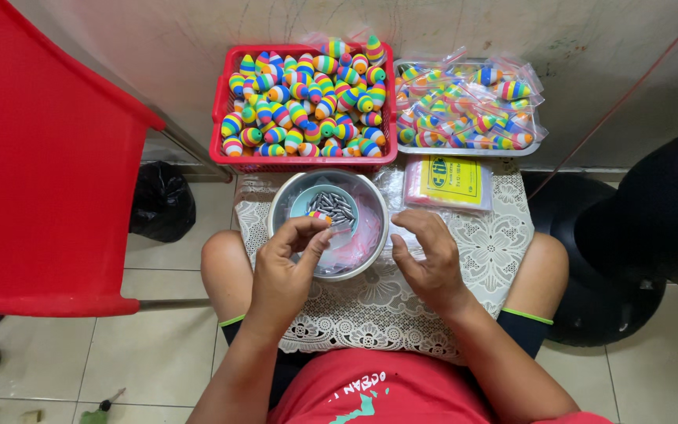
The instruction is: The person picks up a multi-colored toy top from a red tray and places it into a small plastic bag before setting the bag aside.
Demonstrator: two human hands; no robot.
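A red plastic chair (41, 157) stands left of a white lace-covered lap board (402, 302). On the board sit a red basket (221, 118) of striped floats and a round metal bowl (280, 206). The right hand (431, 259) hovers open; the left hand (284, 271) pinches a small striped float (320, 215) over the bowl.

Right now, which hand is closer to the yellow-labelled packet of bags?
Right. The right hand is open just below the yellow-labelled packet; the left hand is farther away, pinching a striped float over the metal bowl.
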